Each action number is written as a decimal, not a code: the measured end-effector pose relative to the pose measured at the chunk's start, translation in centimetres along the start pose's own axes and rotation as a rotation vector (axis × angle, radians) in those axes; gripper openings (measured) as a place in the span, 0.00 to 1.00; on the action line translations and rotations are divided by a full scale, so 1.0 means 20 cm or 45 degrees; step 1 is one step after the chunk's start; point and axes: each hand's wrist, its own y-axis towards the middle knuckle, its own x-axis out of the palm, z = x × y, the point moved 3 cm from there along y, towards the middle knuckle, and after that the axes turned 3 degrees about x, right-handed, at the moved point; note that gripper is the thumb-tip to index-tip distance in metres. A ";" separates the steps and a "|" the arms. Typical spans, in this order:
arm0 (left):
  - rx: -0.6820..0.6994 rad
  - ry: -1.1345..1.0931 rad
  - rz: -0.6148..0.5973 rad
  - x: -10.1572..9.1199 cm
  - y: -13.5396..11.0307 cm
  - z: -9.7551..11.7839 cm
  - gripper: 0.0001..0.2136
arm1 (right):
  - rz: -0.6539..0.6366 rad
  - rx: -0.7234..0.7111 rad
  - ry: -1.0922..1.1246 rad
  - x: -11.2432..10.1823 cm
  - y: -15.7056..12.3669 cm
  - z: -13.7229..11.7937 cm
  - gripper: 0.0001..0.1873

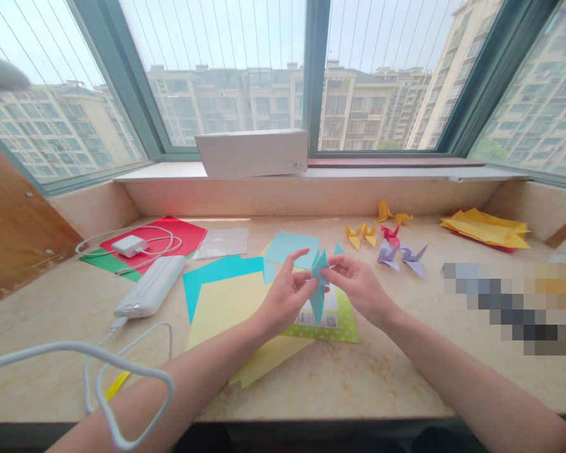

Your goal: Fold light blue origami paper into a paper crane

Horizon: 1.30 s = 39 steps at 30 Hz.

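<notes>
A light blue folded paper piece (319, 286), long and narrow with pointed ends, is held upright between my two hands. My left hand (290, 283) pinches it from the left with thumb and fingers, the index finger raised. From the right, the fingertips of my right hand (351, 278) grip its upper part. Below the hands lie a green dotted packet (346, 327) with a label and several pale yellow sheets (226, 308). Behind them is a light blue sheet (292, 246). Finished paper cranes in orange, red and lilac, such as a lilac crane (414, 259), stand to the right.
A white power bank (151, 286) with a cable lies at left, near a charger (129, 245) on red and green paper. A loose white cable (136, 371) hangs over the left forearm. Yellow paper (485, 228) lies at far right. A white box (255, 154) stands on the sill.
</notes>
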 end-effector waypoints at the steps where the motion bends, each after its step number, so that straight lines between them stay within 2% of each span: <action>1: -0.011 0.005 0.002 0.00 0.00 0.00 0.33 | 0.002 -0.004 0.037 0.00 0.00 0.00 0.18; 9: -0.132 0.111 0.078 -0.01 0.00 -0.02 0.20 | 0.022 0.010 -0.060 0.02 -0.02 -0.02 0.23; 18: -0.141 0.170 0.111 -0.02 0.00 -0.01 0.18 | 0.009 0.011 -0.135 0.02 -0.02 -0.03 0.19; 27: -0.156 0.224 0.139 -0.02 -0.01 -0.01 0.17 | 0.083 -0.004 -0.230 0.00 -0.02 -0.02 0.19; 31: -0.171 0.224 0.129 -0.02 -0.01 -0.01 0.18 | 0.077 -0.036 -0.266 0.01 -0.03 0.00 0.18; 36: -0.184 0.202 0.088 -0.02 0.00 -0.02 0.19 | -0.007 -0.030 -0.182 0.04 -0.04 0.00 0.17; 39: -0.179 0.221 0.040 -0.02 0.00 -0.02 0.18 | 0.019 -0.054 -0.219 0.03 -0.04 -0.01 0.16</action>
